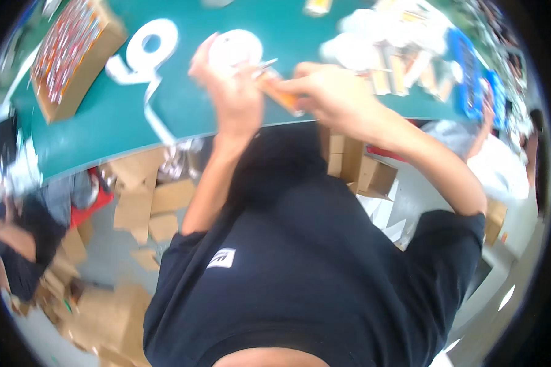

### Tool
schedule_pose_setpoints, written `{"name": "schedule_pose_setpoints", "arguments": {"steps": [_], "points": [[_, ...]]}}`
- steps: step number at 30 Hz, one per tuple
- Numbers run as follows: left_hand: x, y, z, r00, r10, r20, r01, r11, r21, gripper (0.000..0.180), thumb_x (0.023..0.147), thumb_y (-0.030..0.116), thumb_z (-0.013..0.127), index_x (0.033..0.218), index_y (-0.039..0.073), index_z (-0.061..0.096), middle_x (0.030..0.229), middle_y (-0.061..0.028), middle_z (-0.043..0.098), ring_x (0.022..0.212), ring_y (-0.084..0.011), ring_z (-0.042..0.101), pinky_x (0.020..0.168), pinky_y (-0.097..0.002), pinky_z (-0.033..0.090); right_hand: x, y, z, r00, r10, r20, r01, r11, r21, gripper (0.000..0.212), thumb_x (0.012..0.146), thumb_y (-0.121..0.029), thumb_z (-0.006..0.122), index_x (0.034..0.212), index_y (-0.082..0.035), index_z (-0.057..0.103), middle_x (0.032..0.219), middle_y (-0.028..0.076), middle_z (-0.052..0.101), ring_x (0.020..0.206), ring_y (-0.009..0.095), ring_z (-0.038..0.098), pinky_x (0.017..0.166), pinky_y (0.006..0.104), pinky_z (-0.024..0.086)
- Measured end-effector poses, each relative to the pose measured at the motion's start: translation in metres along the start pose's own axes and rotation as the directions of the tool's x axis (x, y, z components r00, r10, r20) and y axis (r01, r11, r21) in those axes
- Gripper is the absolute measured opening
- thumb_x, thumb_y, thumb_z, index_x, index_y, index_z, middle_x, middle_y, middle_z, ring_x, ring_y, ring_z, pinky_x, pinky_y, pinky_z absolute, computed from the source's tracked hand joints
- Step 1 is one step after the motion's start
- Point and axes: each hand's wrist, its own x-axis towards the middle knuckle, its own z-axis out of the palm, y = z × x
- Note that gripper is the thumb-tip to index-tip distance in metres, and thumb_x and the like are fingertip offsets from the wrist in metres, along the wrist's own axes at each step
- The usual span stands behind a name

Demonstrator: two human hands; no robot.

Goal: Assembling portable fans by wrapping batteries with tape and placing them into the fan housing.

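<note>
Above the green table, my left hand (232, 101) is closed around a round white thing (236, 48), blurred, with its kind unclear. Between both hands slants a narrow orange-and-white packet (278, 93). My right hand (333, 98) grips the packet's lower right end with bent fingers, while its upper end meets the fingers of my left hand. A thin, shiny tip (267, 63) sticks out beside the left fingers; what it belongs to is smeared. Left of my hands lies a white roll of label strip (153, 46), its loose tail trailing to the table's near edge.
An open cardboard box (73, 67) packed with slender red-orange pieces stands at left. White round pieces (355, 46) and orange-and-white packets (398, 73) pile up at right, beside a blue basket (466, 73). Co-workers sit at both sides; flattened cardboard (134, 205) litters the floor.
</note>
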Motion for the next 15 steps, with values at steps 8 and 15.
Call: {"name": "schedule_pose_setpoints", "arguments": {"steps": [8,15], "points": [[-0.001,0.009,-0.005,0.999,-0.023,0.036,0.022,0.999,0.04,0.042,0.096,0.011,0.043,0.133,-0.005,0.027,0.128,-0.0175,0.036,0.115,-0.0243,0.043,0.098,-0.0352,0.037,-0.011,-0.005,-0.007,0.993,-0.114,0.034,0.113,0.994,0.004,0.065,0.081,-0.022,0.069,0.136,-0.01,0.038,0.104,0.02,0.051,0.084,0.035,0.061,0.065,0.0422,0.05],[-0.001,0.025,-0.007,0.98,-0.192,0.055,0.198,0.972,-0.129,0.046,0.096,0.012,0.041,0.135,-0.005,0.022,0.129,-0.0198,0.033,0.115,-0.025,0.044,0.097,-0.0358,0.038,-0.013,-0.014,0.041,0.962,-0.065,-0.266,0.015,0.982,-0.187,0.051,0.08,-0.017,0.064,0.126,-0.006,0.047,0.087,0.013,0.059,0.071,0.029,0.064,0.05,0.0396,0.049]]}}
